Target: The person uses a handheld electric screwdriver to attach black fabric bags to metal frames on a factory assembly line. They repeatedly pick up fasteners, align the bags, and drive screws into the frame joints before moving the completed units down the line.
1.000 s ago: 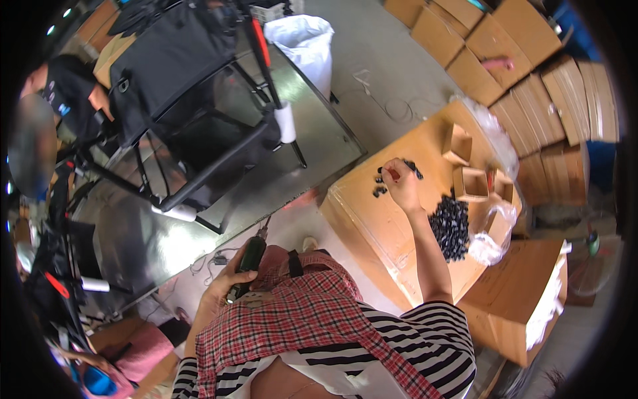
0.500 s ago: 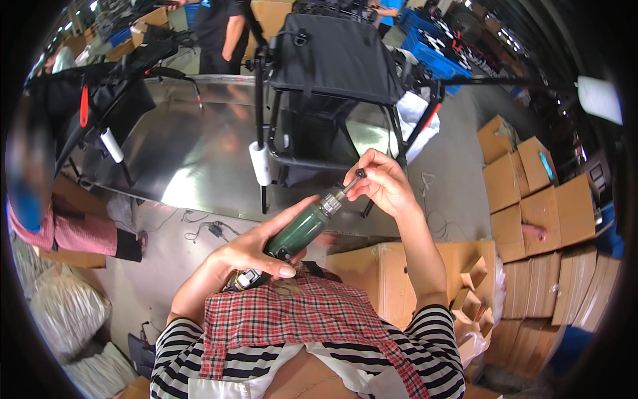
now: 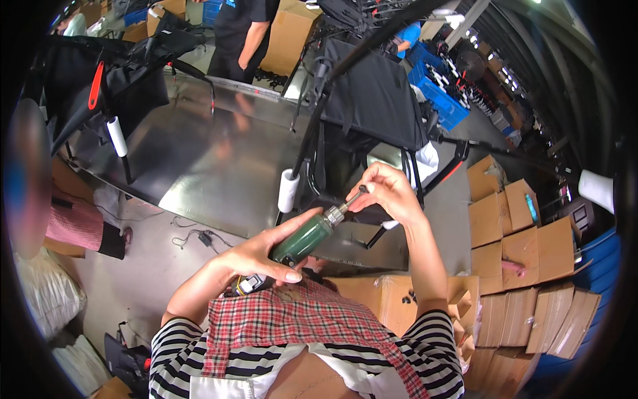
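Observation:
My left hand (image 3: 252, 258) is wrapped round the green body of a power screwdriver (image 3: 302, 241), which slants up to the right in front of my apron. Its metal collar and bit point toward my right hand (image 3: 393, 194). There, thumb and fingers pinch a small dark piece (image 3: 363, 189) at the tip of the bit; its exact kind is too small to tell. Just beyond my hands stands a black tubular frame with black fabric (image 3: 372, 93). One of its tubes bears a white sleeve (image 3: 288, 191).
A shiny metal table (image 3: 219, 159) stretches ahead, with another black fabric frame (image 3: 100, 86) on its left. Open cardboard boxes (image 3: 518, 253) are stacked at the right. Beside me is a carton (image 3: 362, 287) with small dark pieces on it. Another person (image 3: 242, 40) stands across the table.
The view has shifted, so the table and frame appear turned and farther right. My hands keep the same hold on the screwdriver and the small dark piece.

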A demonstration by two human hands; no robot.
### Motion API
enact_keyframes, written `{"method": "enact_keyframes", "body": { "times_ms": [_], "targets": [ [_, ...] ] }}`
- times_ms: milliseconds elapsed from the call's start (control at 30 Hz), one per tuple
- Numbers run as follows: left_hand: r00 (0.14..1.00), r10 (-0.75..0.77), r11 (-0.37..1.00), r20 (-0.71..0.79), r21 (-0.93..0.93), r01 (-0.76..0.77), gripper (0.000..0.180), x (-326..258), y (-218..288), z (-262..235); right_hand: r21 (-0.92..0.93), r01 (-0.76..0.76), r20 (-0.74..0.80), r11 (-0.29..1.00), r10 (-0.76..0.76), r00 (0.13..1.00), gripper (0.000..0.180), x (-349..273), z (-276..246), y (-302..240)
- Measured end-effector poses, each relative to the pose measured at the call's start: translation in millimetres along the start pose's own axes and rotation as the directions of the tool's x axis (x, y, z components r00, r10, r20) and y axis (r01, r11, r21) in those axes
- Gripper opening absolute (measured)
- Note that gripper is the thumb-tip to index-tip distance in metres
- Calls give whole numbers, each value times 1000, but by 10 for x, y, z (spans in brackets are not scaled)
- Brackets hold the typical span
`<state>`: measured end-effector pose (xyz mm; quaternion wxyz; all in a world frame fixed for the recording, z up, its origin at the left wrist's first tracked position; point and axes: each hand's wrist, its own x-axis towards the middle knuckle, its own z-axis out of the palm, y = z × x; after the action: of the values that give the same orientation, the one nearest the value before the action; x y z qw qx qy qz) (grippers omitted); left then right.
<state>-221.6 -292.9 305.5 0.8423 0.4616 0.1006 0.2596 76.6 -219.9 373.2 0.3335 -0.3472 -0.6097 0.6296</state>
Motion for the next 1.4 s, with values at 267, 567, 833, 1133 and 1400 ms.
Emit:
{"method": "enact_keyframes", "body": {
  "times_ms": [267, 567, 833, 1133, 1400],
  "targets": [
    [997, 55, 988, -44, 149, -48, 119, 8, 140, -437, -228, -257, -120, 939, 235, 965, 10, 458, 167, -228],
    [936, 328, 862, 128, -446, -241, 131, -151, 309, -1142, -731, 9, -348, 682, -385, 855, 23, 2086, -1226, -200],
    [936, 351, 810, -16, -496, -312, 130, -174, 520, -1626, -912, -404, -403, -68, -25, 915, 55, 4014, -1863, -171],
    [897, 430, 753, -99, -508, -418, 133, 160, 728, -1892, -955, -126, -160, 269, -112, 981, 24, 2441, -857, -802],
    [883, 468, 788, -23, -442, -429, 131, 1126, 830, -1663, -947, 132, 223, 291, 309, 924, 57, 879, 466, -671]
  ]
}}
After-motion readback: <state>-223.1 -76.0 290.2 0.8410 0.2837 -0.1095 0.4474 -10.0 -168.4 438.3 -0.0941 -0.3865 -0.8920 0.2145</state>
